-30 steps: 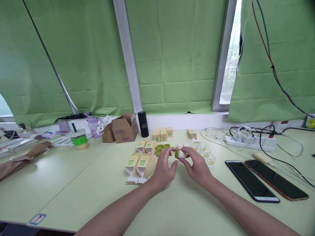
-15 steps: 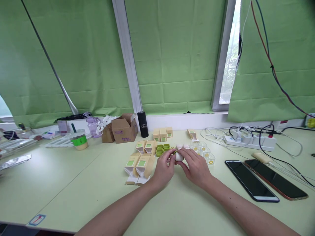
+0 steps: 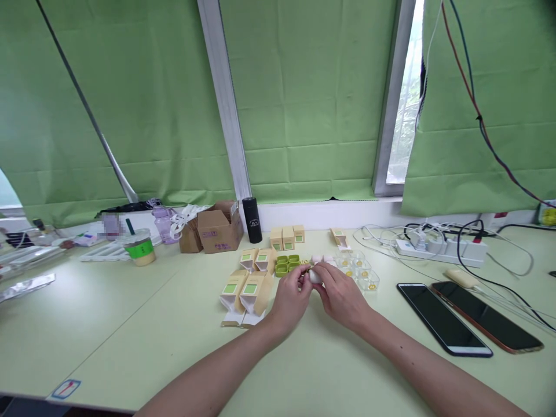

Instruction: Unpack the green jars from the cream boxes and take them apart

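Note:
Between both sets of fingertips sits a small white rounded piece (image 3: 315, 277), its far side partly covered. My left hand (image 3: 290, 294) pinches it from the left, and my right hand (image 3: 343, 292) closes over it from the right. Just beyond lie similar pinkish-white pieces (image 3: 322, 259), partly hidden by the fingers. Green square cups (image 3: 287, 264) stand behind my left hand, with small yellow bits beside them. Clear containers (image 3: 364, 273) with gold-coloured bits inside are to the right. Several open tan cartons (image 3: 256, 289) with green labels stand left of my left hand.
Closed small boxes (image 3: 287, 237) and a black cylinder (image 3: 252, 220) stand at the back, beside a brown cardboard box (image 3: 220, 227). Two phones (image 3: 443, 318) lie at right, below a power strip (image 3: 443, 252) with tangled cables. A lidded cup (image 3: 141, 248) is at left.
The fingers of both hands have closed further around the white piece and cover more of its dark and yellowish top. The things on the table have not moved.

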{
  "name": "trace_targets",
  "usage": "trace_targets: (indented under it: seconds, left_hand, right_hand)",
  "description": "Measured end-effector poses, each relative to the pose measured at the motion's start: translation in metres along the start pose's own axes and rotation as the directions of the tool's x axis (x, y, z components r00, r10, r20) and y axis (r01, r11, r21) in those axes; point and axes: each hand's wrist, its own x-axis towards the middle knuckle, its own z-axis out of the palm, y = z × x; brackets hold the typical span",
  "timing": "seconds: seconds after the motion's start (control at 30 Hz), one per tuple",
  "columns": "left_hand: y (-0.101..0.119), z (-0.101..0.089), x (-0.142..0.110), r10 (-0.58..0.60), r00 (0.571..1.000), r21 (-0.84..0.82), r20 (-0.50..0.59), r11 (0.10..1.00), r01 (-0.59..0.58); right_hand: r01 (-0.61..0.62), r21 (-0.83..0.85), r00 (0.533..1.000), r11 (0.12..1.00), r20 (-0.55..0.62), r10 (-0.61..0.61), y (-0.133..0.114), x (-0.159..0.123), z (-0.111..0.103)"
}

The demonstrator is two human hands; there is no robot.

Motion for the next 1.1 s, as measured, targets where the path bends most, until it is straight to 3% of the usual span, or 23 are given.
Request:
trace_targets:
  seconds: [0.17, 0.3, 0.47, 0.6, 0.77, 0.97, 1.1]
  left_hand:
    - [0.005, -0.003, 0.001, -0.015, 1.0, -0.02, 0.01, 1.0, 0.015]
    - [0.007, -0.012, 0.001, 0.081, 0.997, 0.04, 0.014, 0.996, -0.081]
    - [0.004, -0.021, 0.001, 0.196, 0.974, 0.048, 0.116, 0.978, -0.203]
    - [0.001, -0.017, 0.001, 0.125, 0.984, -0.03, 0.127, 0.992, -0.122]
    - [-0.003, -0.013, 0.003, 0.046, 0.994, -0.034, 0.095, 0.998, -0.043]
    - [-0.002, -0.012, 0.004, 0.066, 0.997, -0.01, 0.032, 0.998, -0.066]
    - [0.002, -0.011, 0.002, 0.066, 0.998, -0.008, 0.009, 0.998, -0.066]
  right_hand:
    - [-0.022, 0.018, 1.0, 1.0, -0.016, 0.023, -0.002, 0.001, 0.001]
    - [-0.099, 0.205, 0.994, 0.974, -0.03, 0.108, -0.003, 0.001, -0.003]
    - [-0.209, 0.473, 0.971, 0.856, -0.005, 0.239, -0.001, 0.001, -0.01]
    - [-0.283, 0.597, 0.949, 0.751, 0.058, 0.311, 0.004, 0.0, -0.009]
    - [-0.283, 0.611, 0.951, 0.739, 0.078, 0.299, 0.005, -0.002, -0.005]
    - [-0.235, 0.526, 0.959, 0.817, -0.009, 0.282, 0.005, 0.001, -0.006]
    - [-0.263, 0.538, 0.947, 0.801, -0.014, 0.32, 0.002, 0.002, -0.006]
